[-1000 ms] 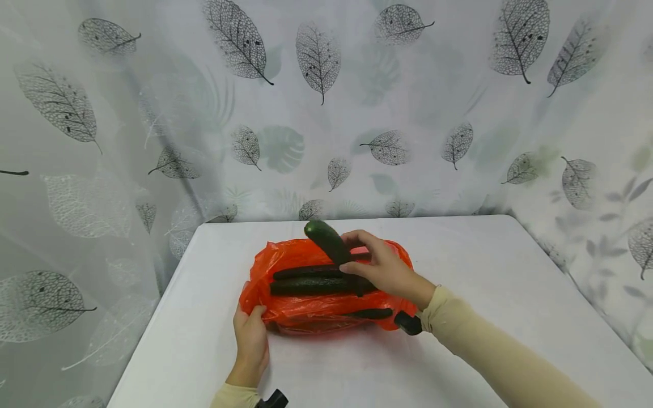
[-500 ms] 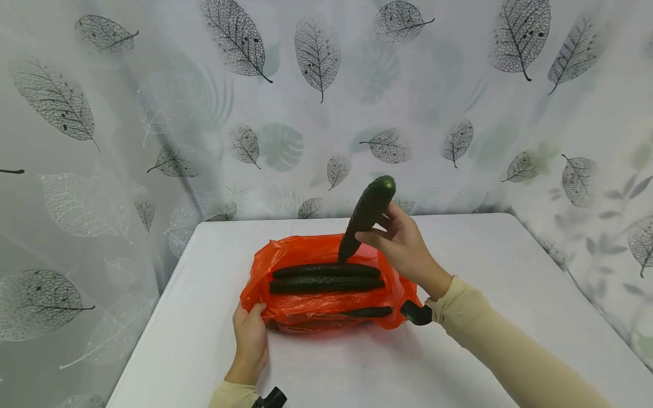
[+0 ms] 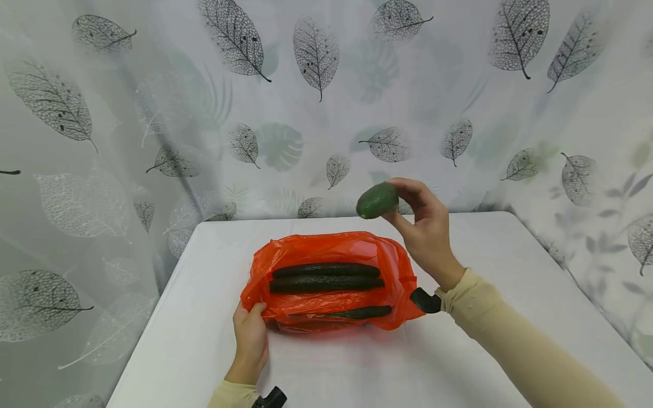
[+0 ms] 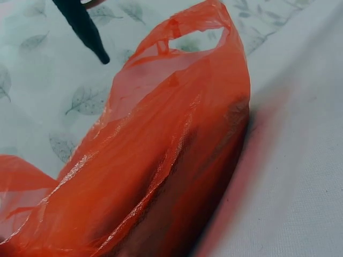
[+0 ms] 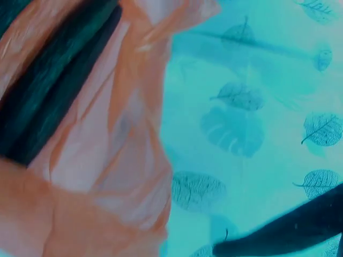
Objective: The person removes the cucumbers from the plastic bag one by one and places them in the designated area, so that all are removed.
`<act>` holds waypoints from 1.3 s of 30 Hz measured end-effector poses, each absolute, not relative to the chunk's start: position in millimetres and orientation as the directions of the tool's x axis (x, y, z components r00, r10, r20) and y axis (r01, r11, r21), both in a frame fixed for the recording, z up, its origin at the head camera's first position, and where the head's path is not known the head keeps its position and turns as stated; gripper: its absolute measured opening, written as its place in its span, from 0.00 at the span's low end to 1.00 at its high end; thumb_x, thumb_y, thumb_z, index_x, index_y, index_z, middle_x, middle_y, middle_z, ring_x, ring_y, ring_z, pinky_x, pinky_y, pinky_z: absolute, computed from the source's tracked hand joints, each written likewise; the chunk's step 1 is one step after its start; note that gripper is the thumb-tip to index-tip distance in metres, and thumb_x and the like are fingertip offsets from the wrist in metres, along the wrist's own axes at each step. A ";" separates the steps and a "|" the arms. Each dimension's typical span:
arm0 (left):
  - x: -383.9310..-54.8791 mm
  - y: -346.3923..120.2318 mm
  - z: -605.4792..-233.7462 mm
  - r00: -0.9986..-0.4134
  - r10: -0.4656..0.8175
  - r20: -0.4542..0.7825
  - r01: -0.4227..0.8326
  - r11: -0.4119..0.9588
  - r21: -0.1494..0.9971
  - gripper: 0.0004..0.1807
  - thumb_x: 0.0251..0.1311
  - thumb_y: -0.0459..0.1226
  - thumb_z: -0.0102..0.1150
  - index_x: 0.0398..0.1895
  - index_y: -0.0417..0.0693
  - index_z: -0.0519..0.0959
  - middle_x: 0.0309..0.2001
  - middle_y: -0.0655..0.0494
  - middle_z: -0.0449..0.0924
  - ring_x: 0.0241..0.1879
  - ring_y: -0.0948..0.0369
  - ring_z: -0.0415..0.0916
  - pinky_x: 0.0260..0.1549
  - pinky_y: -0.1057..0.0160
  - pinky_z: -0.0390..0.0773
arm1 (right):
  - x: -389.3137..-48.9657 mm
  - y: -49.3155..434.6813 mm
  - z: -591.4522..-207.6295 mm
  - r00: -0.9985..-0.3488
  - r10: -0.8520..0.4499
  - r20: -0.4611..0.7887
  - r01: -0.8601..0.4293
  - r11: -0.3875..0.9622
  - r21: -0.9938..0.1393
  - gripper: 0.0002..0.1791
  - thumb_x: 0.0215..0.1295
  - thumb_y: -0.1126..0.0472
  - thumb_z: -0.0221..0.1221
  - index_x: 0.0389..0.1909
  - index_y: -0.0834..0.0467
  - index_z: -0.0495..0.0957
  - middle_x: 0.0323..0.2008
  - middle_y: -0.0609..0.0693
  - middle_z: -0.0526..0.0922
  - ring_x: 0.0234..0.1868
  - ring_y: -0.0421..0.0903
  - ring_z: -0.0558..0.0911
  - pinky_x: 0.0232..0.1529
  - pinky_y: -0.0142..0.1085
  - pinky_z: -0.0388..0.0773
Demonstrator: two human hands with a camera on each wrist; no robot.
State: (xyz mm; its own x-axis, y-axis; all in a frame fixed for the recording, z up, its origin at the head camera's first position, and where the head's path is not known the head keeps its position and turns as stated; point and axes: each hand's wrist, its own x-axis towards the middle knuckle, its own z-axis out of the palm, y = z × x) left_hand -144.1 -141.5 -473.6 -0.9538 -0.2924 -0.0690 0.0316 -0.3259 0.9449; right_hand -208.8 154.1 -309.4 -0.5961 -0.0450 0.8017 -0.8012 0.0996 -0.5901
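My right hand (image 3: 424,226) pinches a dark green cucumber (image 3: 377,200) between thumb and fingers, above and behind the right end of a red plastic bag (image 3: 326,303). One end of this cucumber faces the head camera; its length shows in the left wrist view and at the lower right of the right wrist view. Two cucumbers (image 3: 326,283) lie side by side in the bag's open mouth. Another cucumber (image 3: 364,312) shows at the bag's front fold. With its thumb over the edge, my left hand (image 3: 250,340) grips the bag's front left corner; its other fingers are mostly hidden.
The bag rests on a white table (image 3: 474,255), whose far edge meets a curtain (image 3: 316,113) printed with leaves. The curtain also hangs along both sides. A black strap piece (image 3: 425,300) is on the right wrist, close to the bag's right end.
My right hand has lifted the cucumber out of the bag, up and to the right, and turned it so one end points at the head camera. My left hand stays on the bag.
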 end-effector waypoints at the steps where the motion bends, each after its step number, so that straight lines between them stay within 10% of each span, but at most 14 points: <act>1: -144.2 -141.6 -473.8 -0.953 -0.294 -0.068 0.033 -0.326 0.945 0.32 0.67 0.23 0.33 0.76 0.31 0.52 0.74 0.44 0.57 0.73 0.52 0.55 0.73 0.53 0.54 | -206.2 154.1 -306.8 -0.585 -0.042 0.810 -0.807 0.127 -0.577 0.27 0.53 0.87 0.62 0.56 0.74 0.75 0.51 0.63 0.80 0.54 0.50 0.80 0.63 0.41 0.73; 30: -147.2 -138.6 -481.0 -0.951 -0.304 -0.052 0.052 -0.323 0.945 0.37 0.65 0.21 0.33 0.80 0.37 0.48 0.78 0.44 0.52 0.75 0.52 0.51 0.74 0.52 0.52 | -236.2 238.9 -375.5 -0.722 -0.035 0.691 -0.557 0.622 -0.550 0.27 0.55 0.74 0.71 0.57 0.59 0.80 0.54 0.51 0.80 0.52 0.46 0.78 0.55 0.23 0.70; 39: -147.1 -137.4 -479.2 -0.952 -0.301 -0.047 0.056 -0.326 0.944 0.36 0.66 0.21 0.32 0.80 0.36 0.46 0.78 0.45 0.50 0.76 0.52 0.49 0.73 0.52 0.52 | -239.6 270.6 -390.1 -0.770 -0.061 0.636 -0.467 0.733 -0.495 0.26 0.56 0.76 0.70 0.56 0.61 0.79 0.54 0.57 0.78 0.55 0.57 0.77 0.56 0.56 0.73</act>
